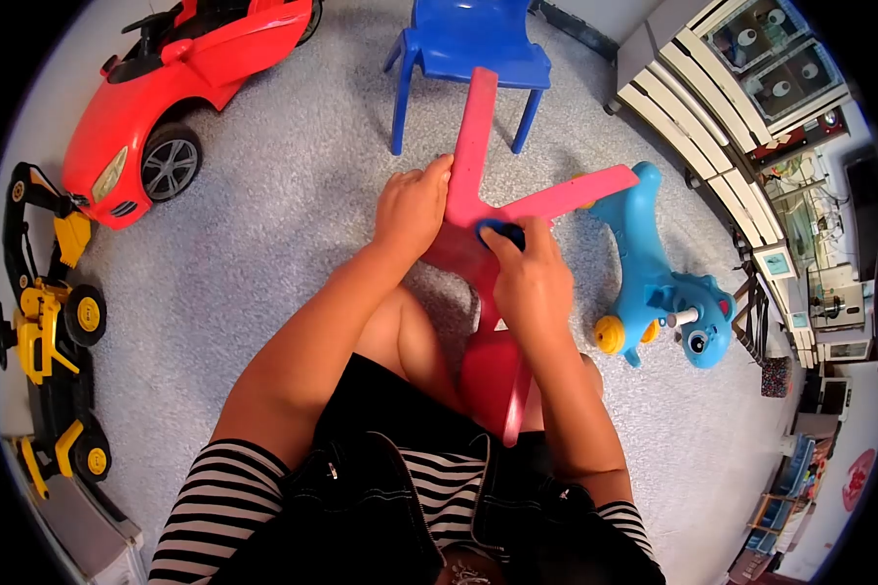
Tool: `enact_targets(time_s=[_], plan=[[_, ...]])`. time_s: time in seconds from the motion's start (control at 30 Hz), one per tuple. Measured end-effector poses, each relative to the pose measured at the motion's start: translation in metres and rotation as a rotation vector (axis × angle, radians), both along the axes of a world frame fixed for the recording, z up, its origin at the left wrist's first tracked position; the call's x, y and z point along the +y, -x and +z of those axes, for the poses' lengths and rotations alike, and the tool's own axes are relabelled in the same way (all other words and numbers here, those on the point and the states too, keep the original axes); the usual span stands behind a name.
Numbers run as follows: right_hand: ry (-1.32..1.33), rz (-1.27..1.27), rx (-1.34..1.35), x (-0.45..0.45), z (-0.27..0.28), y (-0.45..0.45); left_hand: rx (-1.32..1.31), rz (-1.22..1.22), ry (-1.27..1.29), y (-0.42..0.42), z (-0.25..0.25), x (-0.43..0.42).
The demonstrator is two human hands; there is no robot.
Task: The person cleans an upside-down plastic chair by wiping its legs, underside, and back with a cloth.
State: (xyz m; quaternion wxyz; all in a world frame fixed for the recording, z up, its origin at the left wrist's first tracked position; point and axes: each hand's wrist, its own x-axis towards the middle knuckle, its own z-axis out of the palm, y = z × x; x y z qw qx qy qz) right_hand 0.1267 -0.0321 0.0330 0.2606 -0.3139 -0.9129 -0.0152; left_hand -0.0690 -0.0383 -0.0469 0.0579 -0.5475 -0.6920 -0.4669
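A pinkish-red plastic child's chair (pixel 456 252) lies tipped over across my lap. Two of its legs point away from me, and its far end reaches in front of a blue chair. My left hand (pixel 415 207) is closed around the side of the red chair, near the base of one leg. In my right hand (pixel 537 283) is a small dark blue object (pixel 502 234), pressed against the chair where the two legs meet. My fingers cover part of it, so its kind cannot be made out.
A blue chair (pixel 473 44) stands ahead. To the right is a blue animal-shaped ride-on toy (pixel 644 244) with yellow wheels. On the left are a red toy car (pixel 156 107) and a yellow-black toy digger (pixel 44 331). White drawer cabinets (pixel 698 127) line the right side of the speckled grey floor (pixel 263 263).
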Motion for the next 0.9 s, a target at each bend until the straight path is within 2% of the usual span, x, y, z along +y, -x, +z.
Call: enact_targets(time_s=[0.23,0.53,0.73,0.8,0.9], plan=[[-0.003,-0.086,0.056,0.041,-0.002,0.061,-0.011,-0.008,0.029,0.003,0.002,-0.001],[0.036,-0.114,-0.014,-0.005,0.001,0.036,-0.015,0.025,0.046,-0.002,0.002,-0.004],[0.022,-0.168,-0.028,0.039,0.001,0.069,-0.002,0.001,0.013,0.001,0.004,-0.004],[0.017,-0.185,-0.033,0.048,0.002,0.083,-0.068,-0.016,0.186,0.002,0.009,-0.006],[0.031,-0.204,-0.067,0.047,0.005,0.088,-0.044,0.01,0.183,0.004,0.01,-0.008]])
